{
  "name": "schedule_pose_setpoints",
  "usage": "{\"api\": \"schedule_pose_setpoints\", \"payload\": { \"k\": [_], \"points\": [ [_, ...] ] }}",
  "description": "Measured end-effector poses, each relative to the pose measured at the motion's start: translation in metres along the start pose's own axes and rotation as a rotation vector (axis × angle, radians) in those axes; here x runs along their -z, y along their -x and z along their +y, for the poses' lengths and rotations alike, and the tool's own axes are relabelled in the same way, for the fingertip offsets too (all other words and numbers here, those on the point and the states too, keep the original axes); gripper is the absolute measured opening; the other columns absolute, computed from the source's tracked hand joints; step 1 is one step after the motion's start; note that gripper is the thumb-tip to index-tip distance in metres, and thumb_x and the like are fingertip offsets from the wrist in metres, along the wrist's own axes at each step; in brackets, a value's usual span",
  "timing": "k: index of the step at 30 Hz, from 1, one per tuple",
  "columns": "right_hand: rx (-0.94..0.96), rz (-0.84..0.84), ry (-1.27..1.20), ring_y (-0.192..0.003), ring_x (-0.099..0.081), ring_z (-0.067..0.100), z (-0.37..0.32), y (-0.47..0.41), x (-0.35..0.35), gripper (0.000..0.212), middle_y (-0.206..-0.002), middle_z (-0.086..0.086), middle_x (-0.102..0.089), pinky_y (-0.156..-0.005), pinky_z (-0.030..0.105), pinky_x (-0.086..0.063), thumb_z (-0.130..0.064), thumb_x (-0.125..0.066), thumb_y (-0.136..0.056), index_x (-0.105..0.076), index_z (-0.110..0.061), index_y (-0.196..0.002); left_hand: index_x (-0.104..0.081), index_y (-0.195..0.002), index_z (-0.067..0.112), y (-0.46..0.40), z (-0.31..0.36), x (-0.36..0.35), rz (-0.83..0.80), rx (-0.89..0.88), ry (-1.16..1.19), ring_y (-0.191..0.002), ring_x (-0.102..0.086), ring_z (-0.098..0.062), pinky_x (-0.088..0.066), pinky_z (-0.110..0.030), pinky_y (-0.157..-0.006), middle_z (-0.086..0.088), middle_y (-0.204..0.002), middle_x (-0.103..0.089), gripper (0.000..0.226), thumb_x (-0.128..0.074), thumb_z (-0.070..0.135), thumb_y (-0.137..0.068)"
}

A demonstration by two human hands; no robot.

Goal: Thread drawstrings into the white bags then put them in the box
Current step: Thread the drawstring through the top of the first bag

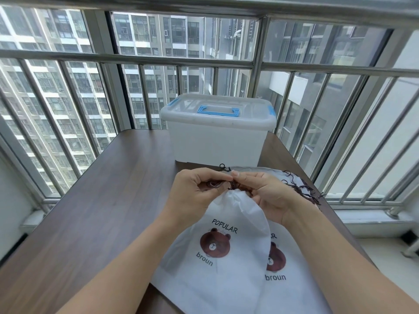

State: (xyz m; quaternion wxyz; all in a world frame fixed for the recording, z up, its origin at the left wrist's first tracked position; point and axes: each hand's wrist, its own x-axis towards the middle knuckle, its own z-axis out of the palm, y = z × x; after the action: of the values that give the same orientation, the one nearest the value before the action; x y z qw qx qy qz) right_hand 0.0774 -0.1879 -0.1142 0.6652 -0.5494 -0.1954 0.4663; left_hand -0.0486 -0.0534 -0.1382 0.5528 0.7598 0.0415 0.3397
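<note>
Your main risk here is losing the cord end: the dark drawstring (229,185) is thin and frayed-looking, and if either pinch slackens while the neck of the white bag (226,234) is bunched this tightly, the end could slip back into the hem channel and you would have to fish it out again. Pulling hard on the gathered mouth could also tear or pucker the thin fabric, and the loose pile of spare drawstrings (301,189) just beyond your right wrist could snag and drag off the worktop (102,200). The box (217,130) stands at the far edge with its lid on and blue handle down, so, as I judge it, it must be opened before anything goes in; reaching for it one-handed may let the bag sag out of your grip. Your left hand (197,191) is curled closed, fingertips pinching the cord at the bag's neck; your right hand (260,191) is likewise curled, thumb and fingers meeting the left at the same spot, though exactly what it pinches, cord or fabric, is hard to tell. The bag hangs from both hands, its lower part lying on a second bag (285,268) flat on the worktop.
</note>
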Motion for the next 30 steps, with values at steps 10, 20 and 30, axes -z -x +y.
{"api": "schedule_pose_setpoints", "payload": {
  "k": [10,20,30],
  "points": [
    [0.036,-0.053,-0.106,-0.083,-0.062,0.023,-0.003,-0.001,0.006,0.025,-0.085,0.01,-0.065,-0.092,0.038,-0.054,-0.029,-0.067,-0.081,-0.066,-0.005,-0.084,-0.08,-0.093,0.009,-0.001,-0.001,0.001,0.027,0.013,-0.023,-0.079,-0.071,-0.005,-0.051,-0.016,-0.076,0.003,-0.087,-0.078,0.016,-0.078,-0.001,-0.081],
    [0.067,-0.029,0.094,-0.058,-0.048,0.009,-0.002,-0.003,-0.001,0.042,-0.071,-0.003,-0.057,-0.056,0.017,-0.047,-0.027,-0.071,-0.086,-0.065,-0.004,-0.12,-0.08,-0.09,0.011,0.002,0.0,0.0,0.073,-0.035,-0.156,-0.077,-0.073,-0.007,-0.055,-0.018,-0.074,0.006,-0.083,-0.077,0.015,-0.079,0.0,-0.081],
    [0.415,-0.075,0.754,-0.069,-0.065,0.004,-0.002,0.0,-0.001,0.01,-0.075,-0.002,-0.076,-0.068,0.016,-0.049,-0.012,-0.077,-0.085,-0.079,-0.003,-0.091,-0.074,-0.094,0.004,-0.002,0.003,0.005,-0.012,0.244,0.095,-0.067,-0.066,-0.009,-0.05,-0.018,-0.063,-0.002,-0.076,-0.073,0.01,-0.075,0.0,-0.085]
  ]
}}
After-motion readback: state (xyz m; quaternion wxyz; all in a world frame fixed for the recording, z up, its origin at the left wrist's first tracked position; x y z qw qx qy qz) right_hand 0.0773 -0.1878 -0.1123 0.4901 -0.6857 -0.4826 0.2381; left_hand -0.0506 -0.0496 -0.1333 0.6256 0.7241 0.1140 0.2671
